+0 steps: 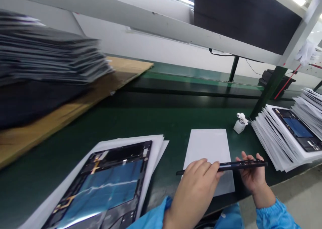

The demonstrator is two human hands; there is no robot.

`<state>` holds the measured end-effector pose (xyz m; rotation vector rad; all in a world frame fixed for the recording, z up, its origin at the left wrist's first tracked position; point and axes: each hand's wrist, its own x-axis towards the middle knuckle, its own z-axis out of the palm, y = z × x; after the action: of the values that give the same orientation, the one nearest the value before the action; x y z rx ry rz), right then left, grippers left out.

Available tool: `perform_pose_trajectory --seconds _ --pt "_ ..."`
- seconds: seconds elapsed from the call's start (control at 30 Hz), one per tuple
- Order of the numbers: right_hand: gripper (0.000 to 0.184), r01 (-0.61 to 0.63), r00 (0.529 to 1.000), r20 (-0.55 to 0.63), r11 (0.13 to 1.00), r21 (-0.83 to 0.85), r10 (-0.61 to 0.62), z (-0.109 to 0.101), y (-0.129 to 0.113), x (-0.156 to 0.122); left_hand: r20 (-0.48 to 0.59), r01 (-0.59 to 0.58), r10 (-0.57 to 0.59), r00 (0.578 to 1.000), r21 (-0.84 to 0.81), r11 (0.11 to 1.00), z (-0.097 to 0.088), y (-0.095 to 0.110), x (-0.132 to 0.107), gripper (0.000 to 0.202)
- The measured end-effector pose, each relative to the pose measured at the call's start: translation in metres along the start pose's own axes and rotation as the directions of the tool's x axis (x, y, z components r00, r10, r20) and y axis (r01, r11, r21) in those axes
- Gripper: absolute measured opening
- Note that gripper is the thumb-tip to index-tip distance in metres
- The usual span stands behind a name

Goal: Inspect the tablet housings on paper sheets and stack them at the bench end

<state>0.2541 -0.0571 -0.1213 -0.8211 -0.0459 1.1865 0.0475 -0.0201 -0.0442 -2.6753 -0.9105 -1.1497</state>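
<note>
A thin black tablet housing [238, 165] is held up nearly edge-on, so its faces barely show. My left hand [198, 183] grips its left part, fingers over the top edge. The right end rests in my right hand [254, 175], palm up, with fingertips rising behind the edge. Below it lies a white sheet of paper [207, 143] on the green table. To the left, another tablet housing [108, 185] with a blue panel, gold flex strips and black rim lies face up on white sheets [157, 145].
A small white pump bottle [240, 124] stands behind my right hand. At the right, a third housing [298, 126] lies atop stacked white sheets [270, 145] beside a green post [266, 91]. Grey sheets [55, 54] are piled on a wooden board [130, 67] at the left.
</note>
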Motion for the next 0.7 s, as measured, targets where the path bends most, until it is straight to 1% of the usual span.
perform_pose_trajectory --seconds 0.1,0.2,0.27,0.33,0.37,0.43,0.57,0.7 --pt "0.024 0.018 0.999 -0.05 0.999 -0.033 -0.02 -0.001 0.001 0.002 0.008 -0.003 0.003 1.0 0.004 1.0 0.001 0.0 0.001 0.024" --pt "0.023 0.047 0.989 -0.134 0.994 -0.1 -0.06 -0.002 0.005 0.003 0.024 0.005 -0.006 1.0 0.016 1.0 0.003 0.0 -0.001 0.024" --pt "0.023 0.091 0.969 -0.215 0.983 -0.158 -0.124 -0.003 0.007 0.003 0.045 0.013 -0.014 0.999 0.022 1.0 0.005 0.0 -0.004 0.023" --pt "0.025 0.154 0.932 -0.289 0.961 -0.229 -0.218 -0.004 0.006 -0.001 0.054 0.019 -0.021 0.998 0.031 0.999 0.007 0.0 -0.006 0.023" --pt "0.027 0.182 0.914 -0.307 0.946 -0.269 -0.263 -0.004 0.004 -0.004 0.059 0.019 -0.021 0.998 0.037 0.999 0.007 0.0 -0.008 0.023" --pt "0.033 0.217 0.896 -0.298 0.911 -0.351 -0.328 -0.004 -0.001 -0.012 0.071 0.017 -0.02 0.997 0.045 0.999 0.008 0.0 -0.009 0.021" --pt "0.039 0.234 0.909 -0.198 0.842 -0.486 -0.367 0.001 -0.009 -0.033 0.094 0.023 -0.027 0.995 0.039 0.999 0.007 -0.001 -0.009 0.018" --pt "0.042 0.258 0.907 -0.134 0.78 -0.57 -0.398 0.006 -0.01 -0.047 0.097 0.014 -0.017 0.995 0.027 1.0 0.005 -0.001 -0.007 0.019"
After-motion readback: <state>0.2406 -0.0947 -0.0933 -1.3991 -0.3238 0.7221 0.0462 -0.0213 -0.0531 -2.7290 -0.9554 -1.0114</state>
